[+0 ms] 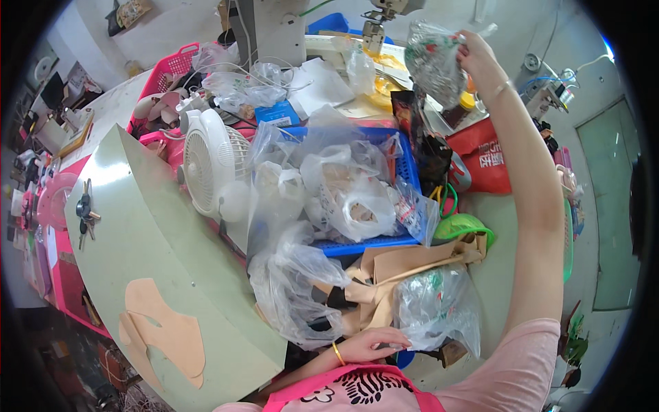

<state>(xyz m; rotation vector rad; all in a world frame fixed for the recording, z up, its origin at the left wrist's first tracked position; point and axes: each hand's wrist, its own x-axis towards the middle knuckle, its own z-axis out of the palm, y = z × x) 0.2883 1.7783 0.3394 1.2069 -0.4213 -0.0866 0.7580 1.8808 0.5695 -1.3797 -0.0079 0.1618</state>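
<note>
Bag (432,65) gripped in my right hand (475,58), beyond the blue basket (371,246), my left hand (371,345) half-curled, touching a second bag (436,302) before the basket

I see glossy, crinkled film on the clear, bulging plastic bag (434,69). The blue rectangular plastic basket (371,246) looks smooth, the flat beige cutouts (170,335) matt.

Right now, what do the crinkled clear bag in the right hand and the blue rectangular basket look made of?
Crinkled clear bag: probably thin plastic film, glossy; see-through with sharp highlights. Blue rectangular basket: likely moulded plastic, semi-gloss; perforated wall, uniform colour.
</note>
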